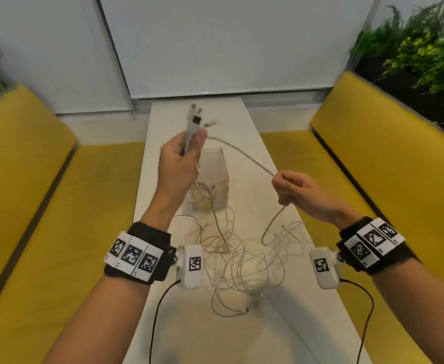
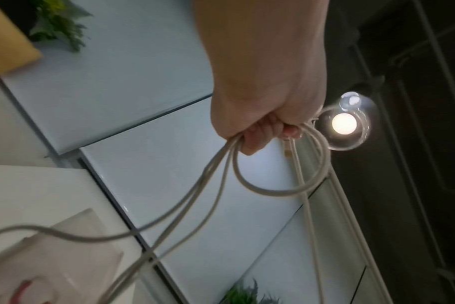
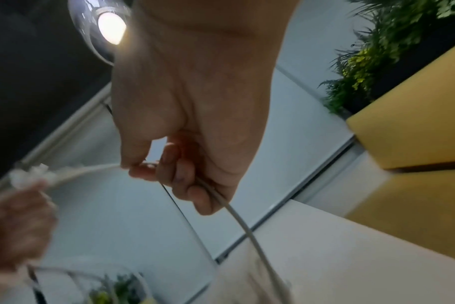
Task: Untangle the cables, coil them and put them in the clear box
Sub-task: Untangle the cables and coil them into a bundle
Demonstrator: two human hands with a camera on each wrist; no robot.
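Note:
My left hand (image 1: 181, 156) is raised above the table and grips a bundle of white cable ends (image 1: 193, 119), their plugs sticking up past my thumb. In the left wrist view the fingers (image 2: 257, 135) curl round several white strands and a loop (image 2: 273, 189). One white cable (image 1: 242, 153) runs from that bundle to my right hand (image 1: 291, 190), which pinches it and lets it hang down to the table; the right wrist view shows that cable (image 3: 237, 218) passing through the curled fingers (image 3: 174, 176). A tangle of white cables (image 1: 244, 261) lies on the table. The clear box (image 1: 215, 179) stands behind it with cables inside.
The narrow white table (image 1: 273, 324) runs between two yellow benches (image 1: 58, 232) (image 1: 389, 166). Green plants (image 1: 420, 53) stand behind the right bench. White blinds (image 1: 215, 48) close off the far end. A glass lamp (image 2: 343, 123) hangs overhead.

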